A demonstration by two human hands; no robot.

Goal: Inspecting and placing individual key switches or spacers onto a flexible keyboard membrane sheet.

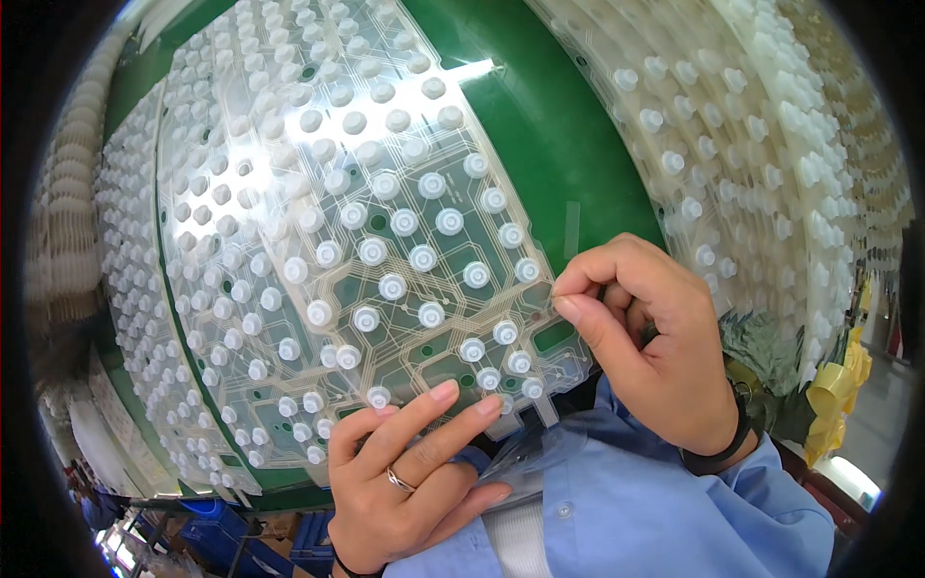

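Note:
A clear keyboard membrane sheet point(400, 332), with printed tracks and rows of whitish rubber domes, lies before me on a green work surface point(540, 144). My left hand point(409, 482), wearing a ring, rests its spread fingertips on the sheet's near edge. At the sheet's right edge, my right hand point(665, 337) has thumb and forefinger pinched together; whatever is between the tips is too small to make out. A narrow clear strip point(572, 226) is on the green surface just beyond that hand. Clear plastic film point(540, 453) hangs by the near edge, against my blue shirt.
More domed membrane sheets point(135, 289) lie along the left. A tall stack of similar sheets point(713, 144) fills the right side, and another stack point(72, 212) stands far left. A yellow piece point(833, 395) is at lower right. Blue bins point(217, 530) sit below the left edge.

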